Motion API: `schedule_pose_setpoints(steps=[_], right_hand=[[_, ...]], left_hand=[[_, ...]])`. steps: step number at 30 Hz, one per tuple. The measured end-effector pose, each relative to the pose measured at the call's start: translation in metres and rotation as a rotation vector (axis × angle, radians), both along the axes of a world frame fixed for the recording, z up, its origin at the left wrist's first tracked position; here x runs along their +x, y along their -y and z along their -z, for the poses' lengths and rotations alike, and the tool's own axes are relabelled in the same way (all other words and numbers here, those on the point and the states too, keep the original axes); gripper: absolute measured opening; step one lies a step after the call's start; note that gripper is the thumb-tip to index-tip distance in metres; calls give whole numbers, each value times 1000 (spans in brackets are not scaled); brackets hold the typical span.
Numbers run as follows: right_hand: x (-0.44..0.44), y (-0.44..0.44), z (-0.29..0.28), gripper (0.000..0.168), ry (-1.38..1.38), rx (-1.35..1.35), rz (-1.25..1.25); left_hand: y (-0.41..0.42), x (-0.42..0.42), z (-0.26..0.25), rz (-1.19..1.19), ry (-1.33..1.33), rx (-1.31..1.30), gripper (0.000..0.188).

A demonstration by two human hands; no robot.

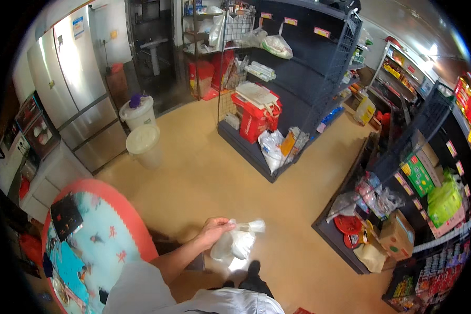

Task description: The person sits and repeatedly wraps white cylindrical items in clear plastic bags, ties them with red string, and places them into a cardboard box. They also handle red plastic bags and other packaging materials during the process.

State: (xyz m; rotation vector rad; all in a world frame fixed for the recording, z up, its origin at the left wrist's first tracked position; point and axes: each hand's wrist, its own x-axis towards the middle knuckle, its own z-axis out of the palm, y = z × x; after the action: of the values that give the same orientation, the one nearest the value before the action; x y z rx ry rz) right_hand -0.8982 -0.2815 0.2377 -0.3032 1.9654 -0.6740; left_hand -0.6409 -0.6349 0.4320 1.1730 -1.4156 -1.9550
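My left hand (216,230) reaches out in front of my body and pinches the top of a thin, translucent plastic bag (243,242). The bag hangs down above the tan floor (188,188), with something white showing in its lower part; what that is cannot be made out. Just past the bag is my dark shoe (254,267). My right hand is out of view. Left of my arm stands an oval table with a red rim (119,196) and a pale blue cover with starfish, a black flat item (66,216) lying on it.
Ahead stands a dark shelf unit (255,163) with a red bag (255,121) and white plastic bags (272,147). Two lidded white buckets (142,139) stand by a steel refrigerator (88,82). At right, a low shelf edge (337,251) carries a cardboard box (396,235).
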Motion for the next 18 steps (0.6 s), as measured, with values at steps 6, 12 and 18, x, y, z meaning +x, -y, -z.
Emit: schedule_pose_setpoints(steps=[6, 12, 18], right_hand=[[-72, 113, 52, 22, 20, 148, -93], [-245, 238, 137, 25, -543, -115, -947], [-252, 683, 91, 10, -321, -634, -528]], left_hand=[[125, 37, 40, -60, -7, 2, 23], [175, 46, 9, -527, 179, 72, 25], [276, 77, 48, -728, 106, -161, 10]])
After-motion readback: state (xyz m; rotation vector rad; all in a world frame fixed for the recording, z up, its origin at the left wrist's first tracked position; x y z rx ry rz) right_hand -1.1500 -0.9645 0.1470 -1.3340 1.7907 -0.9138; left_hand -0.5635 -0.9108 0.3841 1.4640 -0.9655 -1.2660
